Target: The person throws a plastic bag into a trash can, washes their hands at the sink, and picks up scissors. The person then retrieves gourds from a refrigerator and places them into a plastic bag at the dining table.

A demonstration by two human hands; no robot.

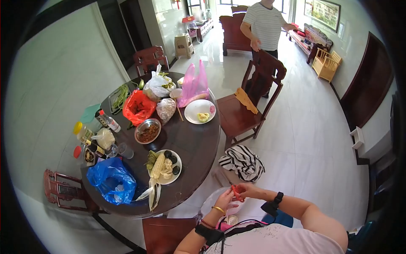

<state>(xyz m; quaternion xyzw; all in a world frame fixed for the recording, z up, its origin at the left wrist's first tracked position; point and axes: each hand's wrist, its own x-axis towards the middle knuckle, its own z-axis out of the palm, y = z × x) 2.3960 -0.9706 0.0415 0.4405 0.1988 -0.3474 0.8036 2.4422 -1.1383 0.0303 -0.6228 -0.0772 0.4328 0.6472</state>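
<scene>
Low in front of my body, beside the table's near edge, my two hands meet. My right hand (249,191) is closed around what look like red-handled scissors (236,194), with the tip toward the table. My left hand (224,200) is right next to them, fingers bent and pressed together; what it pinches is too small to make out. Beneath my hands is a whitish translucent bag or basin (208,204), partly covered by them. A black-and-white striped cloth (242,163) lies in a heap just beyond.
The round dark table (192,146) bears a plate (179,175) with corn and dark eggs, a blue bag (111,178), a metal bowl (148,131), a red bag (138,106) and several bottles. A wooden chair (239,113) stands beyond; another person (266,27) stands behind it.
</scene>
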